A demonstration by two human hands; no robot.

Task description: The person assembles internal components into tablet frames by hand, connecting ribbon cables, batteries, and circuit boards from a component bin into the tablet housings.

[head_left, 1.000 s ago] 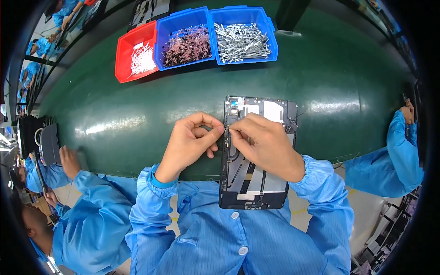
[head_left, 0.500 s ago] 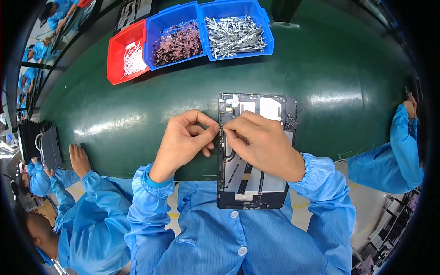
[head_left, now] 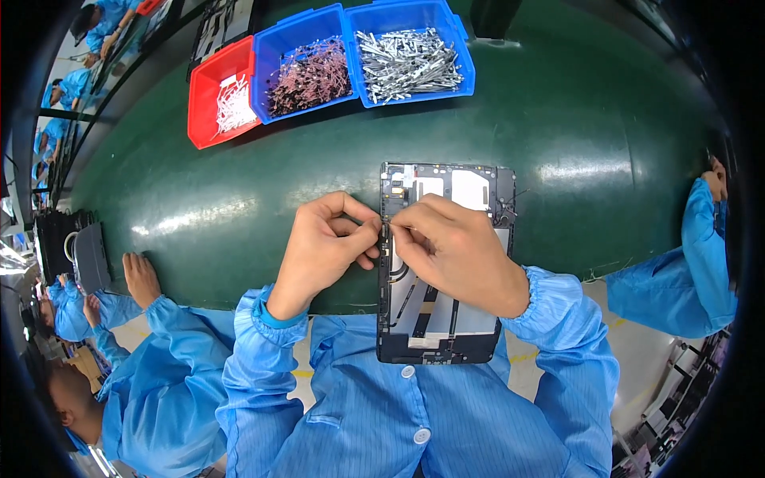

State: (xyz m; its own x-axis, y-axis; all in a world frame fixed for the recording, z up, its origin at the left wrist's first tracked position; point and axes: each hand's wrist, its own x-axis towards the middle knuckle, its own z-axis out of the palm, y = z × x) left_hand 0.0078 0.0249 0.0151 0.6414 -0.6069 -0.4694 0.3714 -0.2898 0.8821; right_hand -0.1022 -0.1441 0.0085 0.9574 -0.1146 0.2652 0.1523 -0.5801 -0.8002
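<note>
An opened tablet (head_left: 478, 328) lies in front of me, its inner boards, cables and pale battery area exposed. Its near end sticks out past the table's front edge. My left hand (head_left: 325, 248) is closed in a pinch, thumb and index fingertips at the tablet's left edge. Beside it my right hand (head_left: 458, 251) reaches over the tablet, its fingers also pinched at that same edge. The fingertips of both hands nearly meet there. Whatever sits between them is too small to make out.
At the back of the green table (head_left: 319, 163) stand a red bin (head_left: 196, 111) of white strips, a blue bin (head_left: 267, 114) of pinkish wired parts and a blue bin (head_left: 382, 100) of silvery strips. Co-workers' hands rest left (head_left: 142, 279) and right (head_left: 717, 179).
My left hand has shifted very slightly to the right, closer to the tablet's edge. My right hand and the tablet stay nearly where they were.
</note>
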